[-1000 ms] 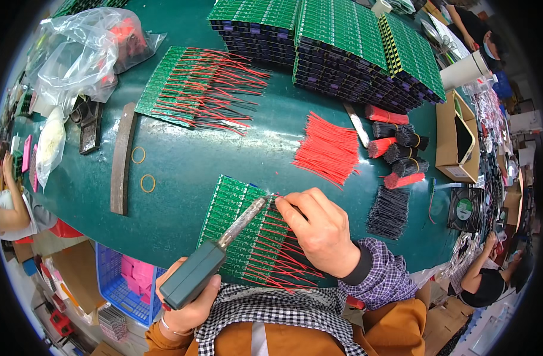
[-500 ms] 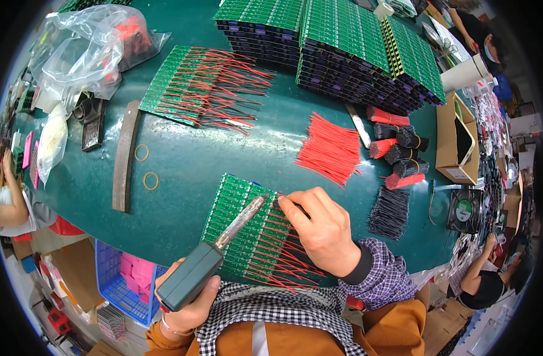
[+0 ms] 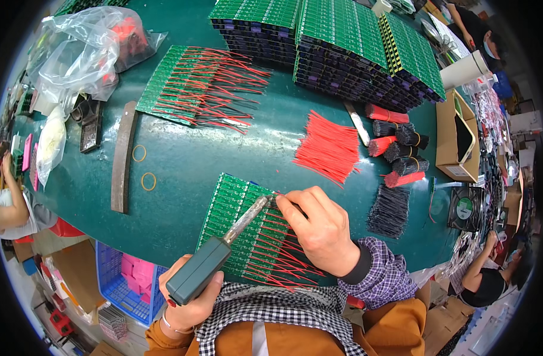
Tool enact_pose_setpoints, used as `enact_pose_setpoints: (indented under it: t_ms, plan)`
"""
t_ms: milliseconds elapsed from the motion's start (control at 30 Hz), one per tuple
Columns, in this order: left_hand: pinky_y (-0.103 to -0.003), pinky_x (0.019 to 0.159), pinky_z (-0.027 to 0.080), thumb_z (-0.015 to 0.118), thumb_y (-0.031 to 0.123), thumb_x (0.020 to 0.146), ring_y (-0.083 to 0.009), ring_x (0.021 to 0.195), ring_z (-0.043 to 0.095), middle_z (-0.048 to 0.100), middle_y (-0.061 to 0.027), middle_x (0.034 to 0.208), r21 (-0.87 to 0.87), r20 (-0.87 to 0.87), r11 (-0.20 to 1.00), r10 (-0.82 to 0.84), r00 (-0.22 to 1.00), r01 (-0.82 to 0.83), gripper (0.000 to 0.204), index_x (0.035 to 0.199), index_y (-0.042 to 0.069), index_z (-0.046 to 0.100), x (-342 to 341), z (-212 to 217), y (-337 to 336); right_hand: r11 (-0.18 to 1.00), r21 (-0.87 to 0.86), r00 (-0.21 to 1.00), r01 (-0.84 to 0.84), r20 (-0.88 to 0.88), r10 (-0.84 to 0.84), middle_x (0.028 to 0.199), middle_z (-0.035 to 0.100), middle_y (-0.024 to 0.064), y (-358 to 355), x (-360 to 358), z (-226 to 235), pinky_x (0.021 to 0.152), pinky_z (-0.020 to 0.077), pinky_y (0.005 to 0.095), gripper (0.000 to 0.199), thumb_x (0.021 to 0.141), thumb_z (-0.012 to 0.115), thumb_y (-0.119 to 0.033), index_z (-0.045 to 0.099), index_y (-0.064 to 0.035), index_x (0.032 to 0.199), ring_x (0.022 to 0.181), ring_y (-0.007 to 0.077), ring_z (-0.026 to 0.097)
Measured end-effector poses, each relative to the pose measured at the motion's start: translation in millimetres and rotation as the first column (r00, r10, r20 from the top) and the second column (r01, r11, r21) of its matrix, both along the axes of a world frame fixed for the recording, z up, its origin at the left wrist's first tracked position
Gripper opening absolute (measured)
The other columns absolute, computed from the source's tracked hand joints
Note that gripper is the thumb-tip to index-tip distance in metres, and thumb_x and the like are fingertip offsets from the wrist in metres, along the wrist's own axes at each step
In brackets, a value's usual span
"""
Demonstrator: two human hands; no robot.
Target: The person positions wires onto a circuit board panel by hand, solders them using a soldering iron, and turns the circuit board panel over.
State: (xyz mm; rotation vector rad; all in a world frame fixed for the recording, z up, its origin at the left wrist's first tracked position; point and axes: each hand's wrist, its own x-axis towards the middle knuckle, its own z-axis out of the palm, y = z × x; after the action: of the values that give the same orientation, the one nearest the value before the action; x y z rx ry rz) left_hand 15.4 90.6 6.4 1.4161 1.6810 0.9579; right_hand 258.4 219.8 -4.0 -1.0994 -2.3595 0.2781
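At 6 o'clock, nearest us, our left hand (image 3: 191, 299) was wrapped in a fist around the grey handle of a soldering iron (image 3: 215, 255), whose metal shaft ran up toward 1 o'clock to a tip at the upper edge of the near circuit-board panel (image 3: 227, 207). Just right of it, our right hand (image 3: 322, 228) lay on that panel with thumb and forefinger pressed together at the iron's tip, pinching something too thin for us to make out. The green panel sat at the near rim of the dark green table (image 3: 224, 160), and red wires (image 3: 283, 255) already fixed to it fanned out under our right hand toward 4 o'clock. Toward 9 o'clock lay 2 yellow rubber bands (image 3: 143, 167) and, beside them, a long dark curved metal strip (image 3: 123, 155). At 2 o'clock from the panel we saw a loose heap of cut red wires (image 3: 328, 147), with bundles of red and black wires (image 3: 399, 145) just beyond it toward 3 o'clock. Further off, at 11 o'clock, a 2nd wired panel (image 3: 182, 83) lay flat, and clear plastic bags (image 3: 81, 50) sat to its left. Farthest, at 12 to 1 o'clock, stood stacks of green boards (image 3: 336, 41).
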Motion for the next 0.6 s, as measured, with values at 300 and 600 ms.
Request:
enact_pose_setpoints:
  t_ms: [300,600]
  plan:
    - [-0.037,0.063,0.053,0.080,0.001,0.074,-0.0300,0.069,0.067,0.071,-0.0165,0.089,-0.018,-0.038,0.999,0.051,0.998,-0.051,0.025,0.098,-0.004,0.075,-4.0,4.8,-9.3,1.000,0.001,1.000,0.003,0.006,-0.003,0.097,0.068,0.0089,0.0,-0.3,0.6,0.068,0.0556,0.0336,0.034,0.072,0.070,-0.002,0.071,0.0011,0.105,0.084,0.0245,0.066]
    - [-0.039,0.071,0.056,0.080,0.002,0.075,-0.0317,0.077,0.070,0.073,-0.0179,0.093,-0.002,0.026,0.995,0.100,0.995,-0.100,0.029,0.103,-0.005,0.075,-3.4,3.5,-13.1,1.000,0.017,1.000,0.016,0.005,-0.016,0.096,0.067,0.0091,-1.6,-1.2,1.5,0.065,0.0549,0.0337,0.034,0.071,0.070,-0.001,0.073,0.0015,0.105,0.081,0.0241,0.065]
